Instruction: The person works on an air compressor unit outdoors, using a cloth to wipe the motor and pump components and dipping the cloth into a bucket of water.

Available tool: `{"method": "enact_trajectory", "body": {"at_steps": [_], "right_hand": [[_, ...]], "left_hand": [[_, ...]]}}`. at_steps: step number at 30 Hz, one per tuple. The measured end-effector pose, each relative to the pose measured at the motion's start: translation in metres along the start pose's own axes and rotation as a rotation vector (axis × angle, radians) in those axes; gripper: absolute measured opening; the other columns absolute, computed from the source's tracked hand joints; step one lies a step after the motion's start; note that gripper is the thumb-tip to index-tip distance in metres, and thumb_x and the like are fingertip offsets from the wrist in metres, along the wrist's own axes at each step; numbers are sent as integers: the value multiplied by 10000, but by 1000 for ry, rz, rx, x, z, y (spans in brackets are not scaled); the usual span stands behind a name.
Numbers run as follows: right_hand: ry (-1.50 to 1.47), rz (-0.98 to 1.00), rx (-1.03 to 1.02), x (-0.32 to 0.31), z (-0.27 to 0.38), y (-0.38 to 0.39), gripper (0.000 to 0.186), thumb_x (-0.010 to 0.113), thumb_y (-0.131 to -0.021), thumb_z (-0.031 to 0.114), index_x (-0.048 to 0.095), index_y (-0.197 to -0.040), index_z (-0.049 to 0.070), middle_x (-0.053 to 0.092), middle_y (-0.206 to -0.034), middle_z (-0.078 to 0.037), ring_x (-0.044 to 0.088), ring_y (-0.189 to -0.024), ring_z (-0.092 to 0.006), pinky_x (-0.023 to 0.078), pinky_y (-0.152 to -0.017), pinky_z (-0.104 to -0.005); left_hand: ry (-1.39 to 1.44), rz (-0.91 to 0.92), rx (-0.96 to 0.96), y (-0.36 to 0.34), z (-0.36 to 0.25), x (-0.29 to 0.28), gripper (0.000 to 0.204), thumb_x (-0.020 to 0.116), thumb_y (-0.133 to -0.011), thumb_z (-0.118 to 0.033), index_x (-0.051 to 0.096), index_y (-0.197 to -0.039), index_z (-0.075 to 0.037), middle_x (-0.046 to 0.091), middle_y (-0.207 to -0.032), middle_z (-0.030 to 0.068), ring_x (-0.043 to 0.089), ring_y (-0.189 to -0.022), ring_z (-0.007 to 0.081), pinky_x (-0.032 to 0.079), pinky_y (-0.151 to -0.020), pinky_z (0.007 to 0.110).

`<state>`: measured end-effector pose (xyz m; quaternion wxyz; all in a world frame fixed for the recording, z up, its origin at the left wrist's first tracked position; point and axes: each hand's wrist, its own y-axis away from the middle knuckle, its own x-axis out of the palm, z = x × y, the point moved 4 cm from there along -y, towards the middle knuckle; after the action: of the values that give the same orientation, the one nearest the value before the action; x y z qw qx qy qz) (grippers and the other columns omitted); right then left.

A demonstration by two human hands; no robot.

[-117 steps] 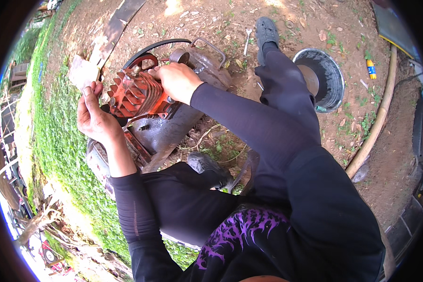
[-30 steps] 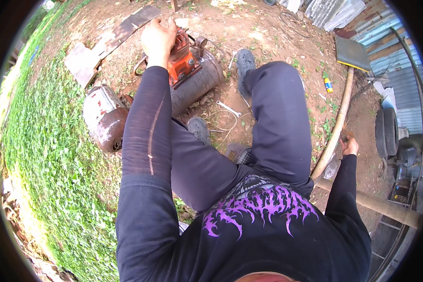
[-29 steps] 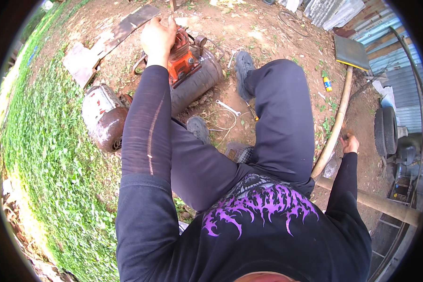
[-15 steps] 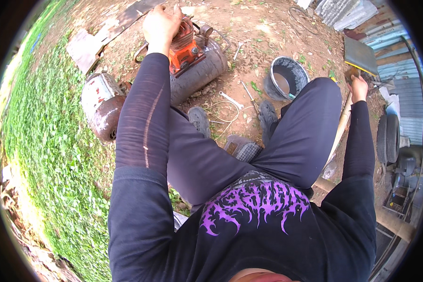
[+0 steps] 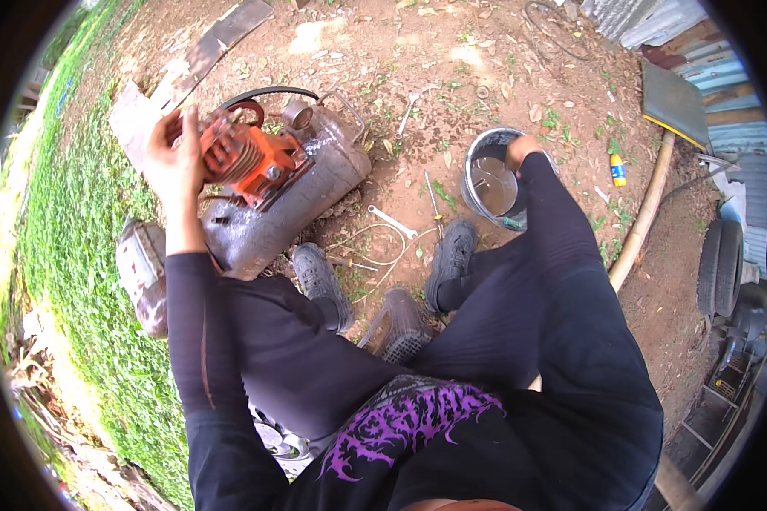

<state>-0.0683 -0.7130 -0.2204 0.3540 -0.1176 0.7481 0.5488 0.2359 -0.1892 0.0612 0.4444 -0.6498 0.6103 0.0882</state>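
Observation:
My left hand (image 5: 177,166) is raised beside the finned end of an orange compressor pump (image 5: 260,166), its thumb and fingers apart. Whether it touches the fins I cannot tell. The pump sits on a grey, wet-looking air tank (image 5: 281,217) lying on the ground. My right hand (image 5: 524,152) reaches over the far right rim of a dark bucket (image 5: 469,192) holding murky brown water (image 5: 496,194). Its fingers point down inside the bucket and are mostly hidden, so anything in them cannot be made out.
Between tank and bucket lie a wrench (image 5: 392,221), a second wrench (image 5: 408,115), a screwdriver (image 5: 433,194) and a thin hose (image 5: 396,255). Right of the bucket are a yellow-and-blue bottle (image 5: 617,170) and a wooden-handled shovel (image 5: 643,217). An electric motor (image 5: 143,272) stands left on grass.
My right hand has moved left from the shovel's blade to the bucket. My left hand has gone from the top of the pump to its left end. The view has shifted.

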Motion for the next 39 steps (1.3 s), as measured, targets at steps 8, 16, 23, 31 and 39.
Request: {"method": "enact_trajectory", "body": {"at_steps": [8, 16, 23, 31, 39], "right_hand": [[-326, 39, 308, 199, -7, -149, 299, 701, -825, 169, 797, -1092, 74, 742, -1183, -179, 717, -1130, -313, 581, -950, -419], [-392, 241, 207, 292, -23, -170, 370, 655, -937, 201, 716, -1243, 1, 727, -1193, -238, 724, -1074, -354, 572, -913, -463], [-1966, 210, 651, 280, -39, -109, 261, 382, -1004, 262, 555, -1132, 113, 592, -962, -151, 599, -808, -366, 516, -667, -514], [-1901, -841, -166, -81, 116, 81, 286, 621, -1010, 83, 663, -1277, -10, 729, -1120, -120, 722, -925, -182, 625, -794, -289], [-1158, -1187, -825, -160, 382, 134, 412, 527, -852, -46, 709, -1213, 32, 724, -1162, -206, 708, -1058, -364, 573, -949, -441]], "left_hand": [[113, 63, -99, 9, -20, -5, 321, 724, -998, -225, 710, -1190, 33, 741, -963, 79, 673, -875, 106, 528, -813, 252], [141, 73, -145, 7, -20, 3, 359, 766, -961, -253, 715, -1188, 21, 748, -997, 88, 690, -920, 125, 531, -854, 265], [164, 55, -67, 4, -12, 9, 376, 821, -906, -271, 743, -1103, 40, 765, -969, 124, 720, -936, 176, 543, -918, 320], [-7, 86, 27, 1, -18, 6, 354, 774, -956, -289, 750, -1106, 31, 775, -933, 120, 716, -865, 148, 555, -821, 291], [65, 117, -49, 0, -21, 6, 389, 780, -924, -333, 761, -1073, 25, 777, -943, 154, 734, -881, 199, 555, -865, 336]]}}
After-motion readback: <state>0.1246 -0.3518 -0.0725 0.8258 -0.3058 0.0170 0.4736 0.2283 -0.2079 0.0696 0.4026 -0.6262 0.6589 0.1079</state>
